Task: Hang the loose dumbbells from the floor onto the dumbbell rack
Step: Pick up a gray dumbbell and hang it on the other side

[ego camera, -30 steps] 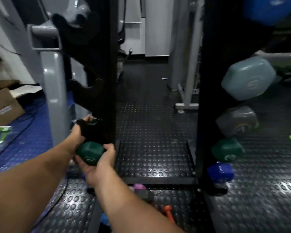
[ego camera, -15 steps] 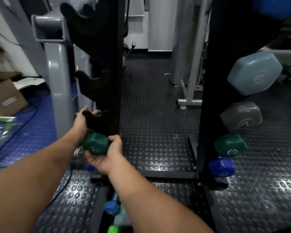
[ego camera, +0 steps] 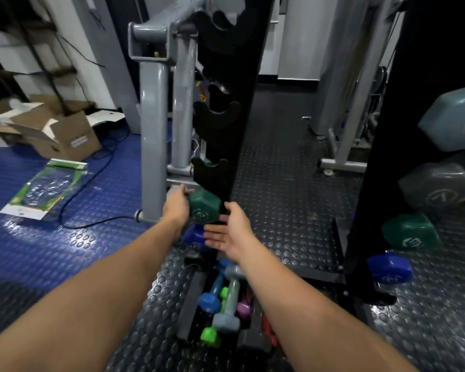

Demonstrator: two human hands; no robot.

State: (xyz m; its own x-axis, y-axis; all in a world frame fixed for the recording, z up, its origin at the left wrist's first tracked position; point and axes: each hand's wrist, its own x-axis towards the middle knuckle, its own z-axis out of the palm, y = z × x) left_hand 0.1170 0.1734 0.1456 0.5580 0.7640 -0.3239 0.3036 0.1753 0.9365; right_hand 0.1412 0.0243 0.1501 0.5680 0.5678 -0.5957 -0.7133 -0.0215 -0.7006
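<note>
While the left hand (ego camera: 178, 208) grips the hexagonal green dumbbell (ego camera: 204, 207), the right hand (ego camera: 232, 233) lies spread.

Two hands (ego camera: 176, 208) (ego camera: 232, 233), five racked dumbbells (ego camera: 411, 232), perhaps five loose dumbbells (ego camera: 227, 304) below.

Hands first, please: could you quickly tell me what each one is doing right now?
Left hand: rests against the green dumbbell at the rack; whether it has a grip cannot be told.
Right hand: open, fingers straight, holding nothing.
</note>
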